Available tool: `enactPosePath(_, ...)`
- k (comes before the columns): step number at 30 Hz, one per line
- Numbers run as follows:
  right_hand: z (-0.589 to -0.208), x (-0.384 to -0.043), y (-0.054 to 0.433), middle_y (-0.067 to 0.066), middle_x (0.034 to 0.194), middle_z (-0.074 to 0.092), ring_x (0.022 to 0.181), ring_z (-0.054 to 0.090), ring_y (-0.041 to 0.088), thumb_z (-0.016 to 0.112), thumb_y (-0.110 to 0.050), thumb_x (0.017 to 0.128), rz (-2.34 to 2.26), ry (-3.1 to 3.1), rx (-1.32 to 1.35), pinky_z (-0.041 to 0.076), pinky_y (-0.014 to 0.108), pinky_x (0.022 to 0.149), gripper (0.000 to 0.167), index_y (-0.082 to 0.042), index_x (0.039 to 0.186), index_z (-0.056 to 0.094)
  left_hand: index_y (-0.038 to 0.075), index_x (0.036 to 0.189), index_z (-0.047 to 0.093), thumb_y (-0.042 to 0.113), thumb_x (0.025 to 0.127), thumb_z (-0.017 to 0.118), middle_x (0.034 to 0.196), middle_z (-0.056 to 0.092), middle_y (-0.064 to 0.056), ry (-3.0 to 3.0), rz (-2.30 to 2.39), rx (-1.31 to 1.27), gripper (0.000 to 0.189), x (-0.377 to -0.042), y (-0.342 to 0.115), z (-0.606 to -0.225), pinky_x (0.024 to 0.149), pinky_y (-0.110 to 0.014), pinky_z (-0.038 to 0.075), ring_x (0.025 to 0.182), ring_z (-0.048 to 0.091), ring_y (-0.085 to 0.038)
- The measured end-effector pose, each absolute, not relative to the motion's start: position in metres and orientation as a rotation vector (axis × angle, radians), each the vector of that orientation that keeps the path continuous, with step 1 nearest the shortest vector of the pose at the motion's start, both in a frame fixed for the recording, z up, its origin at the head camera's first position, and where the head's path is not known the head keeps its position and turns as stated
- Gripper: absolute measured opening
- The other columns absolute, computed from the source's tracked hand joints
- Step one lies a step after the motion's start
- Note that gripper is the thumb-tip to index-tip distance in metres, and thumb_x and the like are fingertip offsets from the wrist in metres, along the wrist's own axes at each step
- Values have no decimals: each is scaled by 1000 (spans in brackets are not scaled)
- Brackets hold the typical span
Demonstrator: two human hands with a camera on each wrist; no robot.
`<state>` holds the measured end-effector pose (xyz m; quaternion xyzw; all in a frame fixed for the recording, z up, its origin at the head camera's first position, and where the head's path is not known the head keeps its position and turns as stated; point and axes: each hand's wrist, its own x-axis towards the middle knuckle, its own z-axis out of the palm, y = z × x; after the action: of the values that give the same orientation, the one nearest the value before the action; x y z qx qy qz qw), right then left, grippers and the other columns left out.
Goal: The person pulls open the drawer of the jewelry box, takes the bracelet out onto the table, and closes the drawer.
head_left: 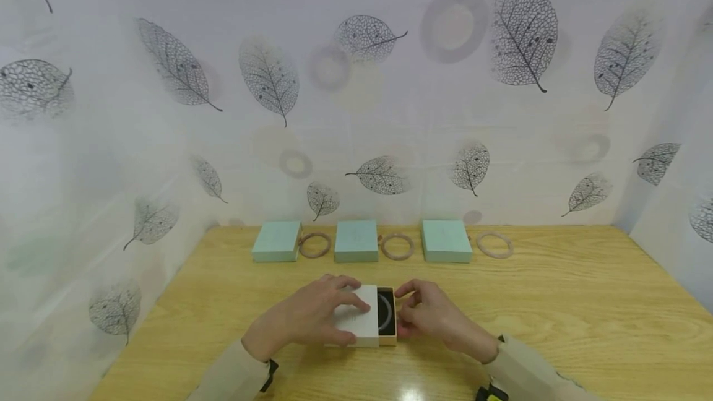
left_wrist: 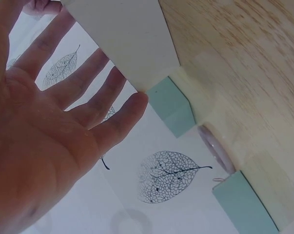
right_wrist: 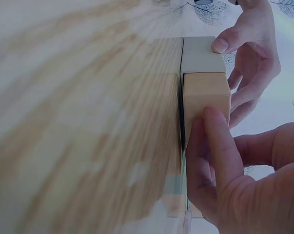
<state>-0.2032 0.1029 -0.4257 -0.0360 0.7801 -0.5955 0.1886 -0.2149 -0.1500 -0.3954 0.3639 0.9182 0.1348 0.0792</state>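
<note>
A white box sleeve [head_left: 364,323] lies flat near the front of the wooden table. From its right end sticks out a tan inner tray [head_left: 387,340] with a black lining, where the curve of a pale bangle [head_left: 388,313] shows. My left hand [head_left: 314,311] holds the sleeve across its width, thumb at the near side and other fingers over the top and at the far side. At the tray's exposed end, my right hand [head_left: 434,317] touches the tan face with fingertips [right_wrist: 214,116], its fingers bent. The sleeve covers the rest of the tray.
Along the back stand three mint-green boxes, left [head_left: 276,241], middle [head_left: 356,241] and right [head_left: 446,241]. To the right of each lies a bangle: left [head_left: 315,256], middle [head_left: 397,258] and right [head_left: 495,256]. A leaf-patterned curtain [head_left: 384,116] hangs behind the table.
</note>
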Motion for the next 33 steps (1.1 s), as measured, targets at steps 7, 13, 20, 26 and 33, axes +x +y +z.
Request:
enactPosePath(7, -426, -203, 104, 14, 92, 60, 73, 68, 17, 55, 10, 94, -1677, 2182, -123, 63, 33, 68, 33, 10, 127, 52, 34, 127, 72, 43, 83, 83, 150, 56, -3, 2748, 406, 1077, 45, -214, -150, -394, 108, -49, 51, 133, 55, -28)
enactPosePath(13, -426, -203, 106, 13, 92, 59, 74, 69, 18, 55, 9, 95, -1679, 2177, -133, 64, 35, 70, 34, 11, 128, 51, 33, 127, 72, 43, 84, 82, 150, 56, -3, 2753, 404, 1083, 45, -214, -150, -395, 108, -48, 50, 133, 55, -28)
enactPosePath(20, -428, -204, 108, 14, 93, 59, 75, 68, 18, 55, 8, 95, -1665, 2186, -128, 64, 34, 69, 34, 10, 130, 51, 33, 126, 72, 43, 84, 82, 149, 56, -3, 2748, 411, 1083, 45, -214, -151, -395, 107, -48, 51, 133, 55, -28)
enactPosePath(26, -430, -205, 109, 13, 92, 59, 74, 67, 18, 56, 8, 95, -1665, 2193, -122, 63, 34, 69, 34, 9, 129, 52, 33, 126, 72, 43, 84, 82, 150, 56, -3, 2747, 411, 1080, 45, -215, -151, -396, 108, -48, 50, 133, 55, -28)
enactPosePath(33, -431, -205, 111, 14, 93, 60, 72, 67, 18, 56, 8, 96, -1646, 2207, -105, 63, 34, 68, 35, 9, 131, 52, 33, 126, 72, 43, 84, 82, 149, 56, -4, 2751, 407, 1088, 45, -215, -151, -396, 108, -48, 50, 133, 55, -28)
